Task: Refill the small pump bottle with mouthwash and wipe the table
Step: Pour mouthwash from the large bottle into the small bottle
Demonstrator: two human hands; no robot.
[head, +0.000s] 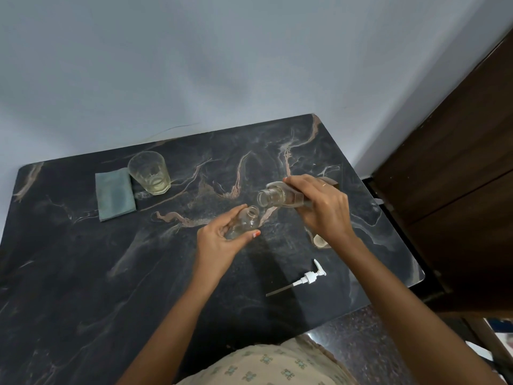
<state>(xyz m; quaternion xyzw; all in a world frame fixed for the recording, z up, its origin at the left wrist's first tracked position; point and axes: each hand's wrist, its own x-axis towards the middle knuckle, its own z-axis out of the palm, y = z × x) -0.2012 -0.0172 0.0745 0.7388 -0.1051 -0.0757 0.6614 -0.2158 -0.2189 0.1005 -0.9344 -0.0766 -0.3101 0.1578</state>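
Near the far-left edge of the table [83,273], a folded cloth [115,193] lies beside a glass tumbler [150,173], probably kept for wiping. Mid-table, the left hand [219,240] curls round the tilted small pump bottle [244,222]. The right hand [322,207] grips the mouthwash bottle [277,197], tipped with its neck just above to pour. The pump head [308,277] lies set aside near the right edge

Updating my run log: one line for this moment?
left hand grips small bottle | right hand tilts mouthwash bottle | pump off, on table

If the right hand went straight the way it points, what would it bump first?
The right hand's big bottle would probably hit the small bottle in the left hand; depth unclear.
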